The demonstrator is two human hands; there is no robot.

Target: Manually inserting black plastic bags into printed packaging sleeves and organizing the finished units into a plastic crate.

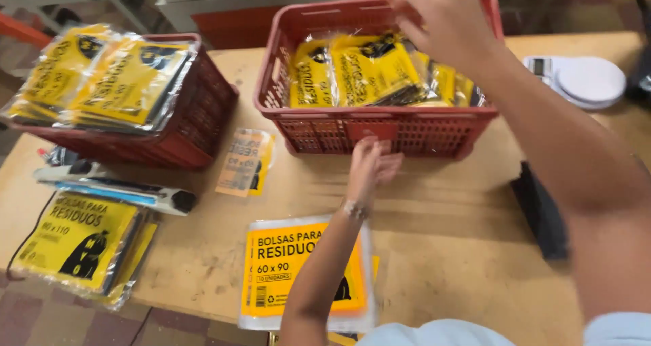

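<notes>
Reaching over the far rim of the red crate (pixel 380 132), the right hand (pixel 441 13) hovers above the yellow packets (pixel 369 74) stacked upright inside it; its fingers are curled and blurred, so I cannot tell whether they grip anything; the left hand (pixel 371 166) rests against the crate's near wall, fingers loosely bent, holding nothing, a bracelet at the wrist; a slip seems likely if the slick film packets slide against each other, and a push from the left hand could shove the light crate across the wooden table (pixel 461 251); the crate is rigid lattice plastic; the packets are flat, glossy, clear-wrapped with yellow and black printed faces; a flat packet (pixel 302 271) lies just beside the left forearm; a second crate (pixel 183 115), heaped with packets, stands near the left edge; a white scale (pixel 586 81) sits at far right
</notes>
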